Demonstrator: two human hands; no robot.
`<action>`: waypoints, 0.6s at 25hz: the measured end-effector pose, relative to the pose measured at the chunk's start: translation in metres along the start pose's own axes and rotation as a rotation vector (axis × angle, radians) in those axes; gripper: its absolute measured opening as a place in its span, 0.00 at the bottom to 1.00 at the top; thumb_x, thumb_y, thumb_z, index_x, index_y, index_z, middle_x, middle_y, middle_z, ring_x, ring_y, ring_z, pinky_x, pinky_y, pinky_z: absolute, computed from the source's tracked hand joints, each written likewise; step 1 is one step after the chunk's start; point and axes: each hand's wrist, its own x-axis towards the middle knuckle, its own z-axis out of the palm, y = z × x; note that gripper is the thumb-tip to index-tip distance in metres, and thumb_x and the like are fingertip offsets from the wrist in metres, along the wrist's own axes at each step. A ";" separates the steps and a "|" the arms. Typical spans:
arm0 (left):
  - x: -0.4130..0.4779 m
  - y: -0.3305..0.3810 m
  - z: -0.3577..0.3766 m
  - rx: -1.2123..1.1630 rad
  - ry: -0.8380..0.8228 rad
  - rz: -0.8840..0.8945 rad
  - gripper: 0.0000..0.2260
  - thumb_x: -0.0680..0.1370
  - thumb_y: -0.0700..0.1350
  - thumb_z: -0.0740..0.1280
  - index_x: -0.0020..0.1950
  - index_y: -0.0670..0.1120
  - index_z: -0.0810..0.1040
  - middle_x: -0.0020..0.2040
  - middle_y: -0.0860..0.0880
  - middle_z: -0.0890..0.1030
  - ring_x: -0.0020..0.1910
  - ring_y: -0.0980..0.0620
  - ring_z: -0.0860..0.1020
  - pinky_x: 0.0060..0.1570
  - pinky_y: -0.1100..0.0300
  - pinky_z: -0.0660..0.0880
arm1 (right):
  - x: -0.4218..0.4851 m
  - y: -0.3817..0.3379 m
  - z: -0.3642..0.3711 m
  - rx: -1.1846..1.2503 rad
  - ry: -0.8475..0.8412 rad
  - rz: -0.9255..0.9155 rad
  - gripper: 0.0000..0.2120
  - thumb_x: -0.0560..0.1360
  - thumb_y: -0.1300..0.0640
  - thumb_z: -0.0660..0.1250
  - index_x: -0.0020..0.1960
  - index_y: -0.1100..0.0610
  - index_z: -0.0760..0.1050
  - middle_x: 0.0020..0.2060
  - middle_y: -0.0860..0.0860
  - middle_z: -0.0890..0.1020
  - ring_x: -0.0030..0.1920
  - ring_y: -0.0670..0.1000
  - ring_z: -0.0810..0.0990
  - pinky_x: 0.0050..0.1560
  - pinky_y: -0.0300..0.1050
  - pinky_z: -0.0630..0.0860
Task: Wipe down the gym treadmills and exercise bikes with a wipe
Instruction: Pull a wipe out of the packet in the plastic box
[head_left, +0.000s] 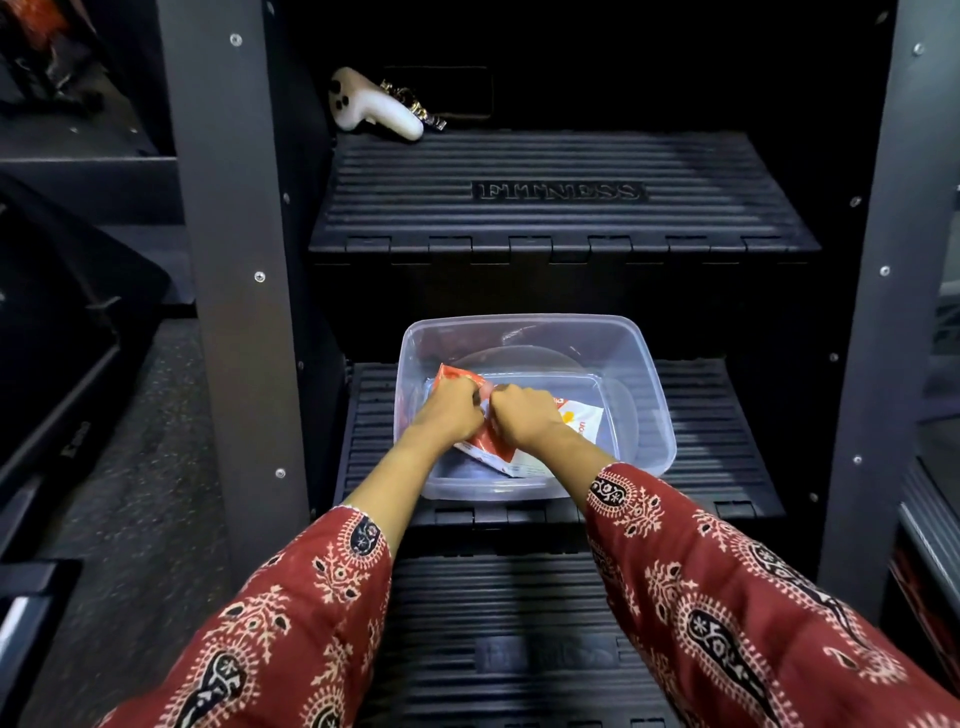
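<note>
Down on the middle step (727, 410) of a dark stair-climbing machine sits a clear plastic container (655, 395), and both of the person's hands reach into it. The left hand (452, 415) and the right hand (524, 418) are side by side, knuckles up, each with fingers curled and pinching the top edge of a red-and-white wipe packet (579, 423). The packet lies tilted inside the container, its lower end near the front wall. Red patterned sleeves (727, 597) cover both forearms. The ribbed upper step (561, 156) carries the raised word FITNESS, and at its back left corner rest a white handheld controller (374, 106) and, touching it, what looks like a bunch of keys (415, 104). A lower step (519, 597) shows between the arms, and grey bolted uprights (234, 260) flank the steps.
</note>
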 end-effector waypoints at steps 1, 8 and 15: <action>-0.001 0.000 0.001 -0.011 0.004 -0.008 0.15 0.78 0.38 0.61 0.32 0.44 0.63 0.32 0.48 0.68 0.39 0.46 0.68 0.33 0.58 0.61 | 0.001 0.001 0.003 -0.022 -0.006 -0.029 0.12 0.79 0.62 0.57 0.61 0.60 0.73 0.61 0.57 0.77 0.59 0.60 0.77 0.49 0.49 0.70; -0.003 0.000 -0.001 -0.013 0.032 0.007 0.07 0.79 0.40 0.61 0.48 0.38 0.76 0.43 0.44 0.71 0.42 0.46 0.69 0.39 0.59 0.64 | -0.002 0.029 0.006 0.029 -0.049 -0.100 0.13 0.81 0.56 0.58 0.62 0.61 0.68 0.60 0.57 0.72 0.59 0.60 0.75 0.44 0.50 0.67; -0.011 0.008 -0.004 -0.021 0.078 0.006 0.05 0.79 0.40 0.61 0.48 0.41 0.75 0.41 0.46 0.73 0.42 0.47 0.69 0.38 0.61 0.62 | -0.013 0.039 0.002 0.300 0.068 -0.111 0.09 0.81 0.56 0.55 0.55 0.60 0.68 0.55 0.56 0.74 0.55 0.57 0.73 0.46 0.50 0.68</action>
